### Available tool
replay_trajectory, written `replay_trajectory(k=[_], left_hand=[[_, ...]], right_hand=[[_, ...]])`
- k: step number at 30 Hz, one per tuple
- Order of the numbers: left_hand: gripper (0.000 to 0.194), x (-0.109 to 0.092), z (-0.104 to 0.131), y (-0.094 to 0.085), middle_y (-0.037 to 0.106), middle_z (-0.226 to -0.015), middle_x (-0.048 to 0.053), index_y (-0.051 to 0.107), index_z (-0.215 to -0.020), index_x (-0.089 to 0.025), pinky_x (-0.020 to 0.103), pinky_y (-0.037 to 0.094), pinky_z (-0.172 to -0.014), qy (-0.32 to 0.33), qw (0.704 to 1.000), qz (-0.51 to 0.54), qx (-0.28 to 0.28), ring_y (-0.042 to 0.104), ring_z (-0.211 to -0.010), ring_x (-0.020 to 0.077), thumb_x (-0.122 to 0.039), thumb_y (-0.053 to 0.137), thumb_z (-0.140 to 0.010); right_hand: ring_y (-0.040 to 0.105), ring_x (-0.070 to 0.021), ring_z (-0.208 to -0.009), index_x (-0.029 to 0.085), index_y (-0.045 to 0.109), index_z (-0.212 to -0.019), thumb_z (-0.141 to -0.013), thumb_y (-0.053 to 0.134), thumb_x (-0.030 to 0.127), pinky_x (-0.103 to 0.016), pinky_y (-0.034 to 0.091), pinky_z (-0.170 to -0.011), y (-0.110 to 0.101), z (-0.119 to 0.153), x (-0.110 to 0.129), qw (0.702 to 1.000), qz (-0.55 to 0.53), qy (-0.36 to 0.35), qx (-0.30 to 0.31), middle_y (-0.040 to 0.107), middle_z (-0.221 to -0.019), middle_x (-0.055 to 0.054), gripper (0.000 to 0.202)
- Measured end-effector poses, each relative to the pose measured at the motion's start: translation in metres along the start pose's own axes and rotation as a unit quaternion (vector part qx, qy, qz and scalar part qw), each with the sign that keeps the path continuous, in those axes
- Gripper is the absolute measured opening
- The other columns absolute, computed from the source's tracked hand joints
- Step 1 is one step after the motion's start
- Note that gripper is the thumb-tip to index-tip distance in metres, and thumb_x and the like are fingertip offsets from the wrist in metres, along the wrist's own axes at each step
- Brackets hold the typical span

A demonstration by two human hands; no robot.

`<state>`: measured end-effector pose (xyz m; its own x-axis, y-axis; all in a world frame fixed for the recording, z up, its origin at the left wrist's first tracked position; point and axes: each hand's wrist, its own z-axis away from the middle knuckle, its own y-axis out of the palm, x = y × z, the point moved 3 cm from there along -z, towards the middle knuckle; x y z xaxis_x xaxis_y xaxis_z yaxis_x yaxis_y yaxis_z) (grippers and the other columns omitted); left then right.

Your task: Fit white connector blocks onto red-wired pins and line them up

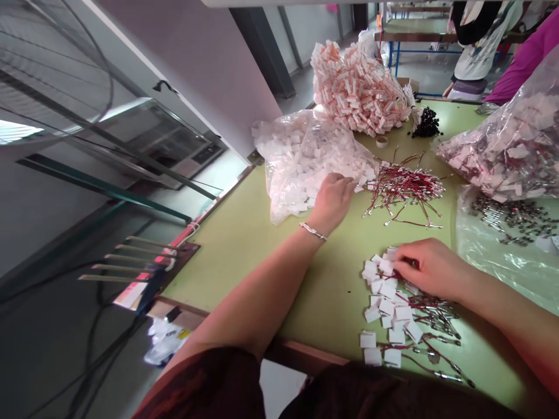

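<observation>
My left hand (334, 199) reaches to the right edge of a clear bag (279, 189) full of small white connectors, beside a loose pile of red wires (404, 183) with metal ends. Its fingers are curled together, and what they hold, if anything, is hidden. My right hand (432, 269) is closed in a pinch at the top of a group of white connectors (386, 306) with red wires. At its fingertips is a white connector (390, 254). The wires' metal terminals (441, 314) point to the right, partly under my right wrist.
Behind stand a large bundle of pale pink-white connectors (358, 87), black-tipped leads (425, 122) and a tape roll (381, 141). To the right are another full bag (510, 151) and small metal parts (515, 218) on plastic sheeting. A rack with prongs (140, 262) juts from the table's left edge.
</observation>
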<state>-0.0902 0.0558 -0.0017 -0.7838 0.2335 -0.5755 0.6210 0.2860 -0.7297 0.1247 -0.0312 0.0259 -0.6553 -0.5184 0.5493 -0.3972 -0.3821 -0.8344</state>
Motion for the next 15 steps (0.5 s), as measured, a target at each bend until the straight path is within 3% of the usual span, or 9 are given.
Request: replay_trajectory(k=[2,6,10,15], left_hand=[[0.030,0.019,-0.008,0.004,0.055,-0.115,0.017,0.065,-0.109,-0.011,0.044,0.040,-0.098,0.001,0.995,-0.098,0.000,0.049,-0.110,0.0282,-0.021,0.043,-0.090],[0.030,0.036,-0.010,0.013,0.055,-0.121,0.018,0.066,-0.109,-0.010,0.043,0.041,-0.098,0.040,0.986,-0.159,0.022,0.047,-0.113,0.0302,-0.018,0.046,-0.089],[0.026,0.033,-0.001,0.013,0.063,-0.111,0.014,0.071,-0.100,-0.013,0.040,0.043,-0.096,0.066,0.989,-0.131,0.016,0.052,-0.106,0.0269,-0.015,0.049,-0.086],[0.024,0.027,0.015,0.005,0.063,-0.093,0.008,0.072,-0.098,-0.016,0.036,0.048,-0.085,0.033,0.999,-0.033,0.021,0.057,-0.089,0.0215,-0.014,0.057,-0.078]], right_hand=[[0.049,-0.0106,-0.054,0.021,0.064,-0.067,-0.086,0.051,0.030,-0.027,0.036,-0.055,-0.002,-0.003,-0.004,1.000,-0.028,0.007,0.003,0.062,-0.064,0.000,0.025],[0.051,-0.0134,-0.063,0.019,0.067,-0.085,-0.087,0.050,0.027,-0.030,0.036,-0.059,-0.010,-0.021,-0.042,0.981,0.110,0.109,-0.120,0.064,-0.088,-0.006,0.019],[0.052,-0.0166,-0.069,0.019,0.065,-0.093,-0.089,0.048,0.026,-0.030,0.030,-0.054,-0.001,-0.037,-0.066,0.962,0.226,0.123,-0.092,0.060,-0.099,-0.008,0.019],[0.052,-0.0169,-0.066,0.017,0.062,-0.088,-0.090,0.043,0.024,-0.030,0.028,-0.054,0.001,-0.028,-0.060,0.967,0.210,0.114,-0.088,0.062,-0.086,-0.008,0.020]])
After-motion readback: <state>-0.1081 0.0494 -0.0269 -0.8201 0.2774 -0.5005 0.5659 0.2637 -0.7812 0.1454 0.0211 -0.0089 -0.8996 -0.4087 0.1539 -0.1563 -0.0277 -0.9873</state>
